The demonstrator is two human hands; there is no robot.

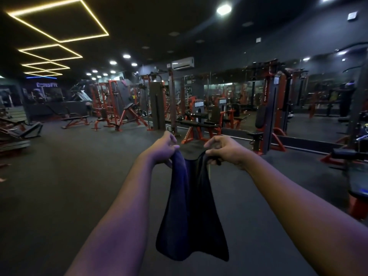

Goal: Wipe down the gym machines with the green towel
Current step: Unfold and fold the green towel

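The towel (191,212) hangs in front of me and looks almost black in this dim light. My left hand (164,147) pinches its upper left corner. My right hand (225,149) pinches the upper right corner, so the cloth sags between them and drapes down toward the floor. Both arms are stretched forward at chest height. The nearest gym machines are a red and black leg bench (196,126) just beyond my hands and a weight-stack machine (268,116) to the right. Neither hand touches any machine.
Dark rubber floor (69,176) spreads out to the left and ahead. More red benches and racks (119,108) line the back. A mirrored wall (308,100) runs along the right, and a padded machine (356,188) stands close at the right edge.
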